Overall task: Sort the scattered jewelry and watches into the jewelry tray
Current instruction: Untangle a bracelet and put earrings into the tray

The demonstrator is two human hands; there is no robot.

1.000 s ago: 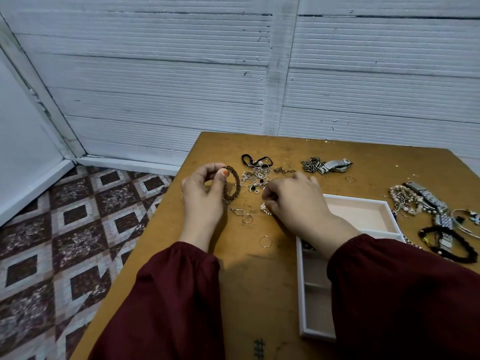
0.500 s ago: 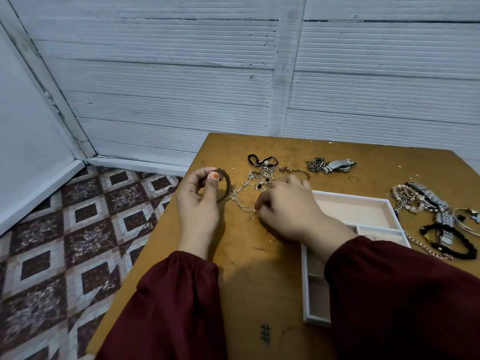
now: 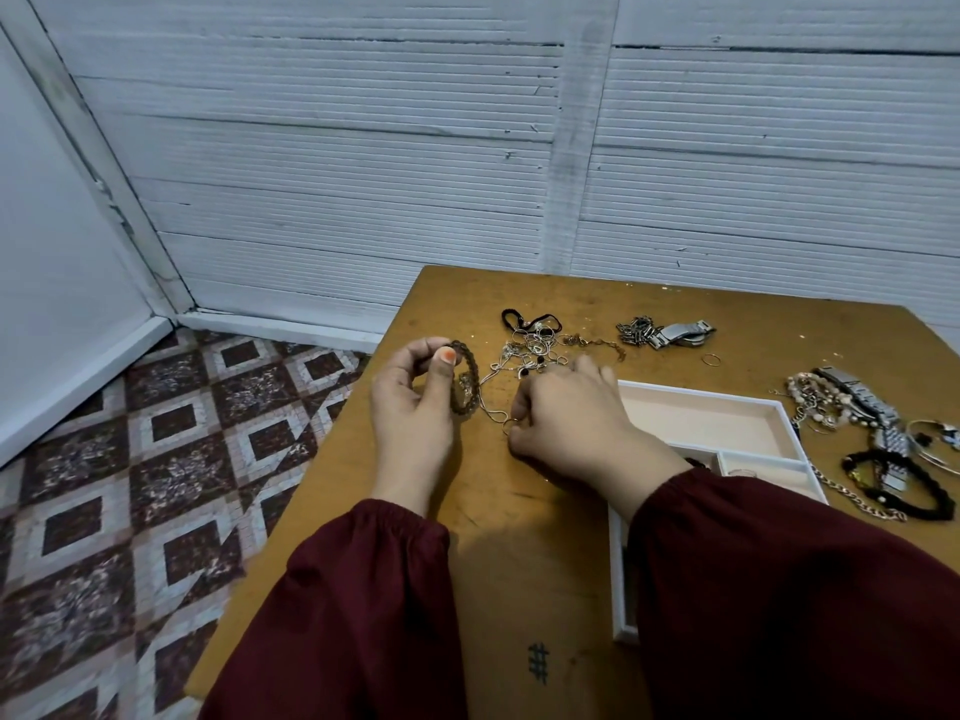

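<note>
My left hand pinches a dark beaded bracelet between thumb and fingers, held upright over the table's left side. My right hand rests on the table beside it, its curled fingertips pinching a small ring joined to a thin silver chain. A tangle of rings and chains lies just beyond both hands. The white jewelry tray with pale compartments sits to the right, partly under my right forearm. One small compartment holds a thin ring.
A silver watch with a chain lies at the back, a loose ring near it. More watches, pearl strands and a black bracelet are heaped at the right edge. The wooden table drops off to a tiled floor on the left.
My right hand slid toward me and closed its fingertips on a small ring, dragging the thin chain along. My left hand kept the beaded bracelet and shifted slightly left.
</note>
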